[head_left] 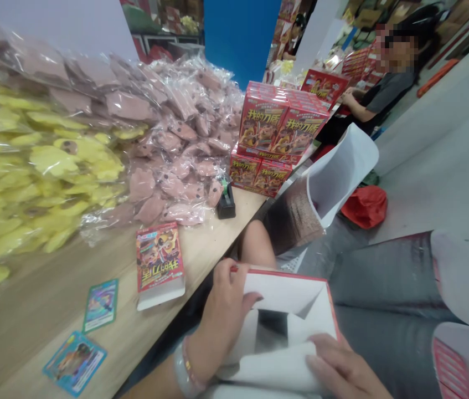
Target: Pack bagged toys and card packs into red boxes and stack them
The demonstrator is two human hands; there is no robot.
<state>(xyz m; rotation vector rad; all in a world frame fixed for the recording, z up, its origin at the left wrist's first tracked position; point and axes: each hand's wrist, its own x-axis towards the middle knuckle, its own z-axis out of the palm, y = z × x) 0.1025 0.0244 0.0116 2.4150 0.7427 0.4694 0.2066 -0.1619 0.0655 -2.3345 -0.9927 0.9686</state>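
An unfolded-top cardboard box, white inside with a red outer edge, is held over my lap, off the table's edge. Its flaps are apart, and a dark gap shows through its bottom. My left hand grips the left wall, thumb inside and fingers outside. On the near right side, my right hand pinches a white flap. To the left on the table lies a smaller red printed box with its near end open. Two cards, one green-edged and one blue-edged, lie beside it.
Bagged pink plush toys and yellow ones pile up along the wooden table. A black tape dispenser stands before stacked red boxes. Beyond sits another person. Large rolled sheets stand right of the table.
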